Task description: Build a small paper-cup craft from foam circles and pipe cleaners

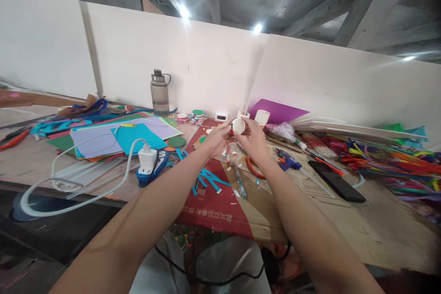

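The left grip (217, 140) and right grip (255, 140) held a small white cup (238, 126) between them above the counter (372, 234), its round end toward the wearer, long axis pointing away. Leftward, a grey bottle (160, 94) stood upright, seemingly part-filled.

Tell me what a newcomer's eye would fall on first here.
Probably the small round white piece held between the left hand and right hand, mid-picture. Then the heap of multicoloured strips at the right edge, and the tall grey translucent bottle standing at back left before a white board.
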`<action>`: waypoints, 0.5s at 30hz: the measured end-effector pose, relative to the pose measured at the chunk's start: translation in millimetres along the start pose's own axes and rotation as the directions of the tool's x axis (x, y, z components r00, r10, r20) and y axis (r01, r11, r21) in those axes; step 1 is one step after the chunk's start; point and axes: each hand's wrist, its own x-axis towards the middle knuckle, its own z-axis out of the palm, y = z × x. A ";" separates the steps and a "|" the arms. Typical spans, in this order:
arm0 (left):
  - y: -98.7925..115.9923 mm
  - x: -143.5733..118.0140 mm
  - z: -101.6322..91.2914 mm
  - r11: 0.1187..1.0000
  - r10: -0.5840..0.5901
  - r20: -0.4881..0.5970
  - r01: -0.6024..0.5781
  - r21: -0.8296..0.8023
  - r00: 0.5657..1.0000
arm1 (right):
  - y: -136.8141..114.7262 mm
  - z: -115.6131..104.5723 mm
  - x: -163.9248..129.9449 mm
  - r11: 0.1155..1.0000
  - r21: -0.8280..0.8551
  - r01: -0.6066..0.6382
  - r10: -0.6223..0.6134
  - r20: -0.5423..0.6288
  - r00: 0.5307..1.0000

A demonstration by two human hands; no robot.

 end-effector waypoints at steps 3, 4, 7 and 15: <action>-0.4 -1.3 -3.3 1.000 0.021 0.040 -0.021 -0.016 0.999 | -3.6 -2.7 0.2 1.000 0.017 -0.001 0.002 -0.011 1.000; -0.2 -1.8 -4.2 0.999 0.027 0.050 -0.026 -0.021 0.998 | -4.1 -3.6 0.4 1.000 0.030 -0.005 0.005 -0.006 1.000; 0.8 -2.9 -6.5 1.000 0.024 0.066 -0.022 -0.021 0.998 | -3.4 -5.6 1.1 0.998 0.064 -0.008 0.007 0.014 1.000; 2.3 -3.2 -5.1 1.000 0.003 0.106 0.000 -0.021 0.994 | -0.2 -6.2 4.2 0.993 0.115 -0.012 0.011 0.010 1.000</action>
